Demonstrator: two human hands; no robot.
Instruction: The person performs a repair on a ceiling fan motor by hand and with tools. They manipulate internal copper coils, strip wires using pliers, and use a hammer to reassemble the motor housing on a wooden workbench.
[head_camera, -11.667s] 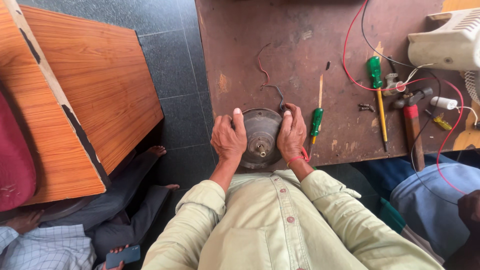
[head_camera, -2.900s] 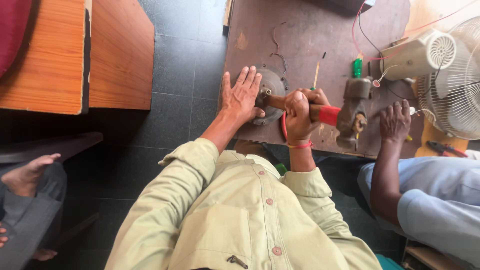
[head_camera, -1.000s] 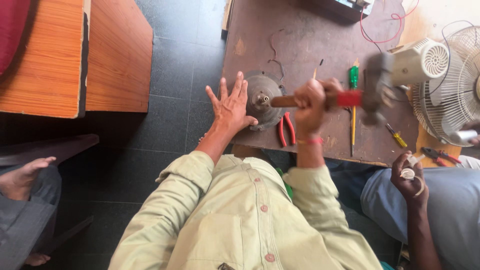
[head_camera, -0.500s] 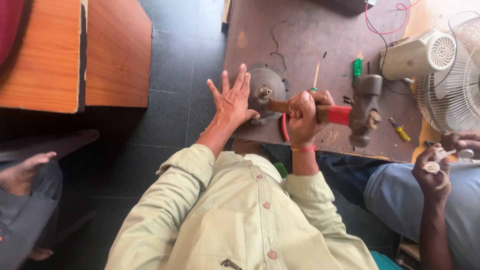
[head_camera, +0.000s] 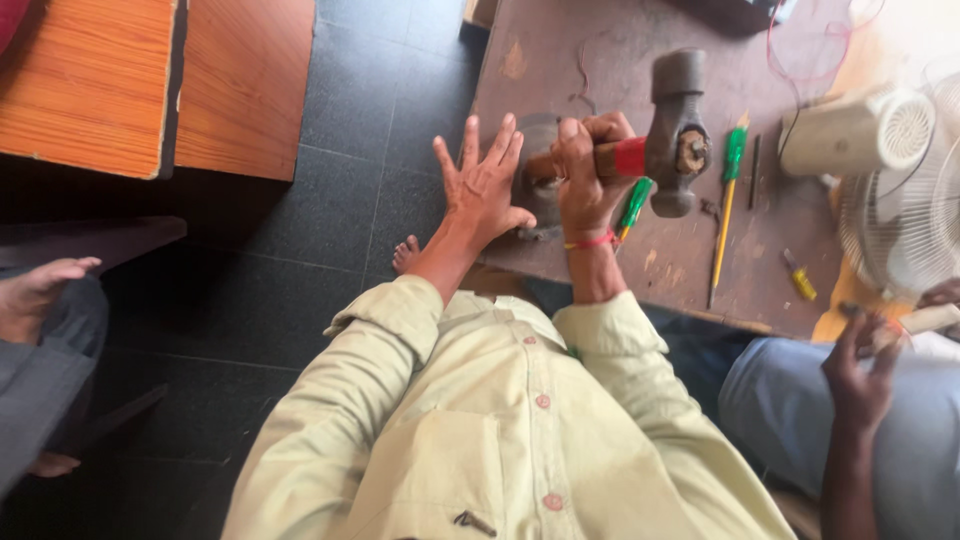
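Here, near me, my left hand (head_camera: 484, 186) lies spread open, fingers splayed, at the left rim of the round motor (head_camera: 536, 190) on the table (head_camera: 600, 40). Just right of it my right hand (head_camera: 586, 172) is clenched around the hammer (head_camera: 672, 135), its head over the table. Farther right lie green screwdrivers (head_camera: 733, 160) and a fan (head_camera: 900, 190).

- A small repair workshop, by the look of it.
- A scarred brown worktop (head_camera: 600, 60) carries screwdrivers (head_camera: 728, 200), loose red wires (head_camera: 800, 60) and a dismantled fan motor housing (head_camera: 850, 135).
- A hammer (head_camera: 675, 135) is in use.
- A fan's wire guard (head_camera: 905, 230) stands beside it, over a dark tiled floor (head_camera: 370, 110).
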